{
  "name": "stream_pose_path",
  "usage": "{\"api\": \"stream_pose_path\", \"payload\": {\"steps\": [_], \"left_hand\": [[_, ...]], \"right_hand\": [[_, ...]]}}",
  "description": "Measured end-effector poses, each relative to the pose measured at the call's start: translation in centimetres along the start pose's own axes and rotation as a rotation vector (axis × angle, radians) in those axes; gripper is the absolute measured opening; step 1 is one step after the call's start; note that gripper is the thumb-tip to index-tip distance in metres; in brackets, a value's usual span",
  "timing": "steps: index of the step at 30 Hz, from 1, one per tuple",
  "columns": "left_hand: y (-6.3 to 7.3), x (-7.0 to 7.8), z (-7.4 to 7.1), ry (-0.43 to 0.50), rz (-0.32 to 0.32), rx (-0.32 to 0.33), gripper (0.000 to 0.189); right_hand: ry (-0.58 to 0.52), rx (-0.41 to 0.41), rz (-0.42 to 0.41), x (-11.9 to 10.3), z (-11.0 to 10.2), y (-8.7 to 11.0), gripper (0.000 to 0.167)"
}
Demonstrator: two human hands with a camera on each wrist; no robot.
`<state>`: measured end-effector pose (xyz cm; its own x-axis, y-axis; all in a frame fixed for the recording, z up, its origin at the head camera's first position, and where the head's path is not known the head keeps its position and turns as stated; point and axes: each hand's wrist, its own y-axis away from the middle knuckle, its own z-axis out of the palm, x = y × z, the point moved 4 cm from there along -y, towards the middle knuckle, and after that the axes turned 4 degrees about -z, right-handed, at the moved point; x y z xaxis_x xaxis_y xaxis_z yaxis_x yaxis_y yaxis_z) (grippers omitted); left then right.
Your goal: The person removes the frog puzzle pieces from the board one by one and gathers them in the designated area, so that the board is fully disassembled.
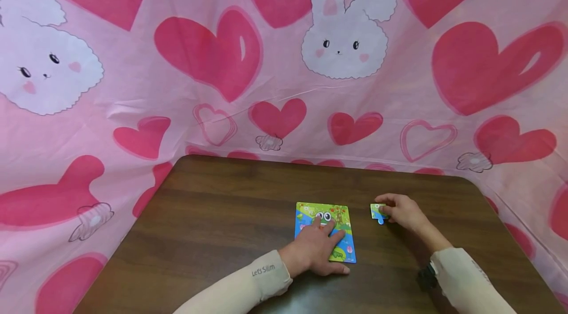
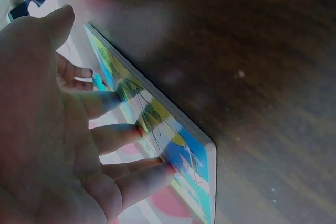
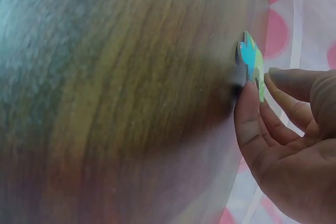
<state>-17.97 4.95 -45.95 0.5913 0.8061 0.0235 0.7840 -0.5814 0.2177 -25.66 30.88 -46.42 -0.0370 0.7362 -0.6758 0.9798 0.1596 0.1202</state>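
A colourful frog jigsaw puzzle (image 1: 345, 210) lies flat on the brown table, showing big eyes, a tree and blue water. My left hand (image 1: 314, 247) rests on it with fingers spread, covering its middle. In the left wrist view the fingertips touch the face of the puzzle (image 2: 176, 140), whose thick edge shows. To the right, my right hand (image 1: 403, 213) pinches a puzzle piece (image 1: 377, 211) between thumb and fingers. That piece (image 3: 249, 59) is green and blue with a rounded tab, and it stands close over the table in the right wrist view.
The dark wood table (image 1: 213, 225) has rounded far corners. A pink curtain (image 1: 284, 67) with hearts and rabbits hangs right behind it and along both sides. A dark band (image 1: 427, 277) sits at the right wrist, below the light sleeve.
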Motion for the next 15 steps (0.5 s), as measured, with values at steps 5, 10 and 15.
{"api": "stream_pose_path", "payload": {"steps": [5,10,15], "left_hand": [[-0.05,0.03,0.05,0.002,-0.004,-0.007,0.085],[-0.1,0.04,0.1,0.002,-0.007,-0.014,0.085],[-0.14,0.02,0.07,0.002,-0.01,-0.019,0.085]], "right_hand": [[0.017,0.015,-0.005,0.01,-0.27,0.26,0.029],[0.031,0.022,-0.012,0.39,-0.67,0.52,0.029],[0.025,0.024,-0.019,0.77,-0.98,0.7,0.029]]}}
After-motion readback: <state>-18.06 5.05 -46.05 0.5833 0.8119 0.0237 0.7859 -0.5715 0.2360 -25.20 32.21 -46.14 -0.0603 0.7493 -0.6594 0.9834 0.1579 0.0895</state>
